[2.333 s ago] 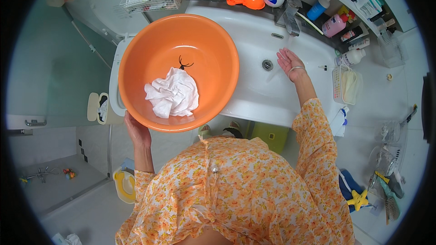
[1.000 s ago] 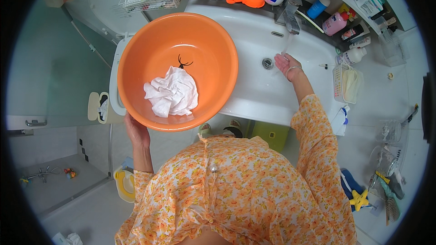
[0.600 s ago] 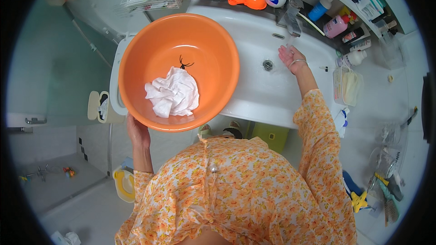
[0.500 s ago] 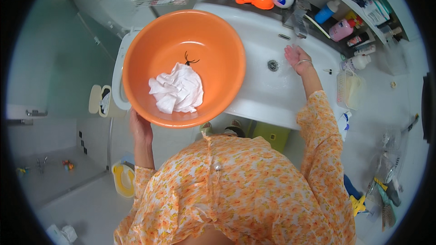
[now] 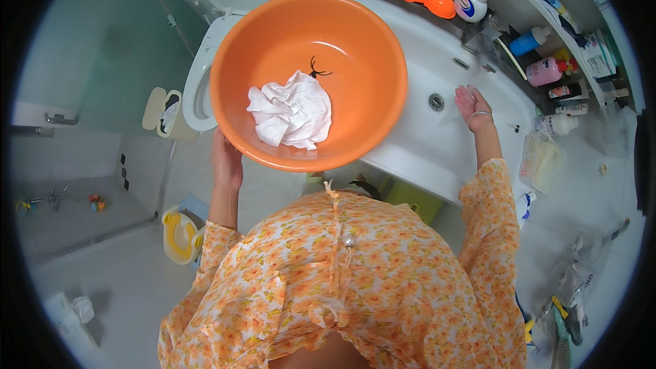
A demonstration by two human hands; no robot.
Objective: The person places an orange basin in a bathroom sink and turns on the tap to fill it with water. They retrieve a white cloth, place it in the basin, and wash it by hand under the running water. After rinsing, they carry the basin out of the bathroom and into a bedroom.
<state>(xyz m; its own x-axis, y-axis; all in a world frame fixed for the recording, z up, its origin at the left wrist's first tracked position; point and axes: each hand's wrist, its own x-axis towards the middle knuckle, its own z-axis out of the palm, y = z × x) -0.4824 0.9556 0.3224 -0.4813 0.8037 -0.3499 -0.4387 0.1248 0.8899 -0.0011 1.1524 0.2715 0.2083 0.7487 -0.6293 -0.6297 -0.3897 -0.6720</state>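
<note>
A large orange washbasin overlaps the left part of the white sink. Inside it lies a crumpled white cloth, beside a thin black branching shape that I cannot identify. My left hand holds the basin at its near-left rim; the fingertips are hidden underneath. Over the sink, just right of the drain, my right hand is held palm up with fingers stretched out and nothing in it. The faucet stands a little beyond that hand.
Behind the sink are an orange scoop, a white pump bottle and several other bottles. A toilet seat shows left of the basin, with a small bin beside it. A soap basket sits at the right.
The view has shifted, so the basin and sink appear farther right. My right hand has drawn slightly back from the faucet, its fingers closer together. My left hand stays on the basin.
</note>
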